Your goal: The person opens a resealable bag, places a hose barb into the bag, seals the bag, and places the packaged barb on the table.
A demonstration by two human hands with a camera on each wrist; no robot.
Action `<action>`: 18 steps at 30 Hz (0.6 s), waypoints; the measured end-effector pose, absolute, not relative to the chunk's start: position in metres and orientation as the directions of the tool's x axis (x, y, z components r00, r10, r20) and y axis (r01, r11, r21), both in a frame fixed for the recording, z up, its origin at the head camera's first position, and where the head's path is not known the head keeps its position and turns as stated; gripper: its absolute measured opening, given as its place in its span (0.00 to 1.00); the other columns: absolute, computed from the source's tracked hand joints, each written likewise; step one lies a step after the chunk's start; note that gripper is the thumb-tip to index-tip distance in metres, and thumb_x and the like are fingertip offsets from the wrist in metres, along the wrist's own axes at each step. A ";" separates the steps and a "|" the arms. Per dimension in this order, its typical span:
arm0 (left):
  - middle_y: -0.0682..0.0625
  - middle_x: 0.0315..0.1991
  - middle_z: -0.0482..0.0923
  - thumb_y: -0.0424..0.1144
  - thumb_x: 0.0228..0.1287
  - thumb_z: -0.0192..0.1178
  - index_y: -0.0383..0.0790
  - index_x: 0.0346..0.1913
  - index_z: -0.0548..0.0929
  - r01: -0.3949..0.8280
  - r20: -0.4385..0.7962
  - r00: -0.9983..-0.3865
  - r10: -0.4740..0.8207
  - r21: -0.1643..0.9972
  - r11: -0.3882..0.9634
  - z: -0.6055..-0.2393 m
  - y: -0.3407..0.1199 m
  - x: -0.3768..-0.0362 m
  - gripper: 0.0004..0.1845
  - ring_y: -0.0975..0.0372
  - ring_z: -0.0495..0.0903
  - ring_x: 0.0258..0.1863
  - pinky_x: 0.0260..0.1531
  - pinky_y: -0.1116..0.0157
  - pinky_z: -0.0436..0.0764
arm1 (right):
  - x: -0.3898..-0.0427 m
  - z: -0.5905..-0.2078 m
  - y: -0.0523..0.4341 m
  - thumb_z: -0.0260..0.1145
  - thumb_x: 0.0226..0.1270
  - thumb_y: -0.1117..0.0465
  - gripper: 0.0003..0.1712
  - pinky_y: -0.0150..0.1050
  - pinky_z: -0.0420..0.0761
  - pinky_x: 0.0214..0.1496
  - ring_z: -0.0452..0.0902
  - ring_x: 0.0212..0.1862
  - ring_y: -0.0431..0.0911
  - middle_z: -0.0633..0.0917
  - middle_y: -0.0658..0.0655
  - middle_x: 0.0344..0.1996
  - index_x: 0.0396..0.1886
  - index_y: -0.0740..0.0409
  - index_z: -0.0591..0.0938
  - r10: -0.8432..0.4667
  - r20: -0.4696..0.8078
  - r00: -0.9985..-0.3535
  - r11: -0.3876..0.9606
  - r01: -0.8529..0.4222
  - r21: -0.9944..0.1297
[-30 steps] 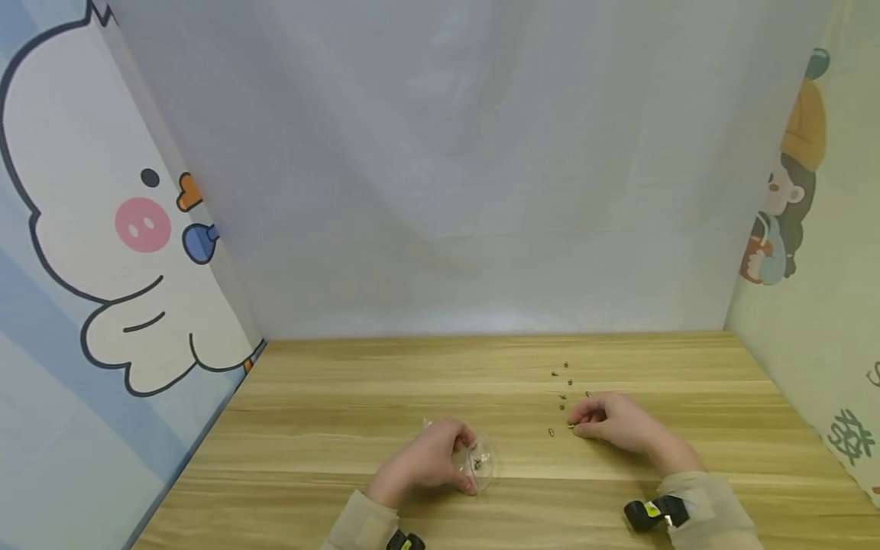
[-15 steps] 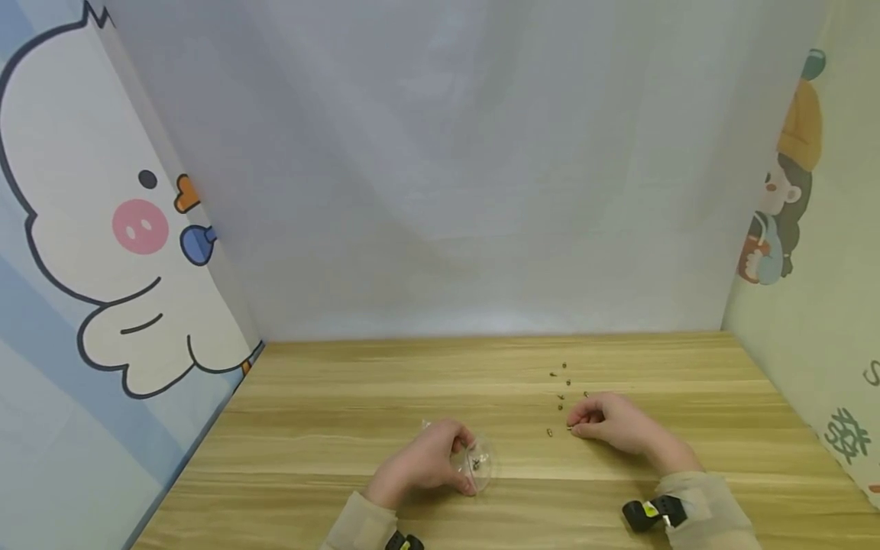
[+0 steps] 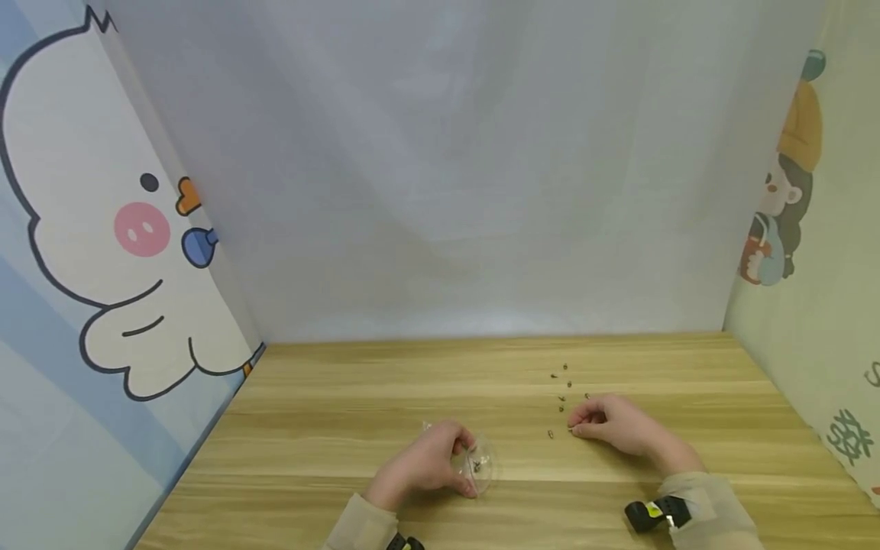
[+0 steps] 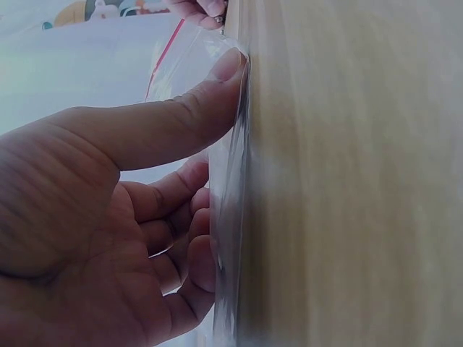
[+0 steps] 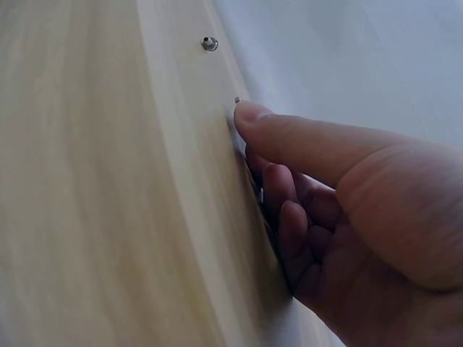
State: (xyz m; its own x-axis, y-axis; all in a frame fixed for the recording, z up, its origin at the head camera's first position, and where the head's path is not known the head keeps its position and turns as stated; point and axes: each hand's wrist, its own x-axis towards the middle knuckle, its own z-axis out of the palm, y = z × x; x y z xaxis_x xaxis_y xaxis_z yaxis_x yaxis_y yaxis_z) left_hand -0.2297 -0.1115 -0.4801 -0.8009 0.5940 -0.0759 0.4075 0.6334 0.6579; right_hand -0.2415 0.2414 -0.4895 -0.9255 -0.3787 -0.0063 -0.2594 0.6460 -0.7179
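Note:
My left hand (image 3: 428, 462) holds a clear zip bag (image 3: 485, 468) low on the table, thumb at its near side and fingers at the far side. A red zip line (image 4: 165, 59) runs along the bag's mouth in the left wrist view. Several small metal pieces (image 3: 477, 465) show through the plastic. To the right, my right hand (image 3: 619, 428) rests on the table and pinches a small screw-like metal piece (image 3: 571, 429) between thumb and index finger. Its tip (image 5: 238, 100) pokes out past the thumb; the rest is hidden. The other right fingers are curled.
Just left of the right fingertips lies a loose metal piece (image 3: 551, 434). Beyond it, several more pieces (image 3: 561, 409) are scattered towards the back of the wooden table (image 3: 330, 405). A grey curtain (image 3: 440, 229) hangs behind, with printed panels at both sides.

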 end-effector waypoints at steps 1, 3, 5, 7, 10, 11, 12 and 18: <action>0.53 0.39 0.71 0.39 0.37 0.84 0.38 0.49 0.79 0.408 -0.076 -0.800 0.595 0.658 0.633 -0.481 -0.112 -0.230 0.32 0.61 0.71 0.40 0.43 0.67 0.74 | -0.241 -0.490 0.242 0.70 0.66 0.54 0.05 0.35 0.75 0.38 0.75 0.35 0.42 0.82 0.46 0.31 0.38 0.48 0.86 -0.378 -0.007 -0.926 0.645 -0.258 -0.719; 0.53 0.38 0.71 0.39 0.37 0.84 0.38 0.48 0.79 0.411 -0.072 -0.800 0.595 0.657 0.632 -0.482 -0.112 -0.230 0.32 0.62 0.71 0.40 0.43 0.67 0.74 | -0.241 -0.491 0.242 0.70 0.66 0.54 0.05 0.35 0.74 0.38 0.75 0.35 0.42 0.82 0.46 0.31 0.38 0.48 0.86 -0.378 -0.002 -0.926 0.645 -0.262 -0.718; 0.53 0.38 0.71 0.39 0.37 0.84 0.38 0.48 0.79 0.416 -0.067 -0.800 0.596 0.653 0.632 -0.482 -0.112 -0.231 0.32 0.62 0.71 0.40 0.43 0.67 0.74 | -0.241 -0.491 0.242 0.70 0.66 0.54 0.05 0.35 0.74 0.38 0.75 0.35 0.42 0.82 0.46 0.31 0.38 0.48 0.86 -0.377 0.002 -0.926 0.644 -0.264 -0.718; 0.53 0.38 0.71 0.39 0.37 0.84 0.38 0.48 0.79 0.419 -0.064 -0.800 0.596 0.652 0.632 -0.483 -0.111 -0.231 0.32 0.62 0.70 0.40 0.43 0.67 0.74 | -0.241 -0.491 0.242 0.70 0.66 0.53 0.05 0.36 0.75 0.39 0.75 0.35 0.42 0.82 0.46 0.32 0.38 0.48 0.86 -0.376 0.000 -0.927 0.645 -0.262 -0.718; 0.53 0.38 0.71 0.38 0.36 0.84 0.38 0.48 0.79 0.415 -0.064 -0.802 0.593 0.656 0.631 -0.483 -0.111 -0.231 0.33 0.62 0.70 0.40 0.43 0.67 0.74 | -0.241 -0.491 0.242 0.70 0.66 0.53 0.06 0.36 0.75 0.40 0.75 0.37 0.42 0.83 0.46 0.33 0.39 0.48 0.86 -0.372 -0.008 -0.928 0.646 -0.253 -0.721; 0.53 0.38 0.71 0.38 0.36 0.84 0.38 0.48 0.79 0.412 -0.065 -0.803 0.592 0.657 0.631 -0.483 -0.111 -0.231 0.33 0.62 0.70 0.40 0.43 0.67 0.74 | -0.241 -0.490 0.241 0.70 0.66 0.53 0.06 0.37 0.75 0.40 0.75 0.37 0.43 0.83 0.46 0.33 0.39 0.48 0.86 -0.371 -0.012 -0.929 0.647 -0.248 -0.721; 0.52 0.38 0.71 0.38 0.36 0.84 0.37 0.48 0.79 0.414 -0.062 -0.803 0.593 0.659 0.628 -0.483 -0.111 -0.231 0.33 0.62 0.70 0.40 0.43 0.67 0.74 | -0.241 -0.490 0.241 0.70 0.66 0.53 0.06 0.37 0.75 0.41 0.76 0.37 0.43 0.83 0.46 0.34 0.39 0.49 0.86 -0.371 -0.017 -0.928 0.646 -0.245 -0.723; 0.52 0.38 0.71 0.38 0.36 0.84 0.38 0.48 0.79 0.418 -0.060 -0.803 0.594 0.653 0.631 -0.483 -0.111 -0.231 0.32 0.62 0.70 0.39 0.43 0.67 0.73 | -0.240 -0.487 0.237 0.69 0.67 0.53 0.07 0.36 0.75 0.41 0.77 0.37 0.42 0.84 0.45 0.34 0.39 0.50 0.86 -0.387 -0.021 -0.922 0.644 -0.254 -0.722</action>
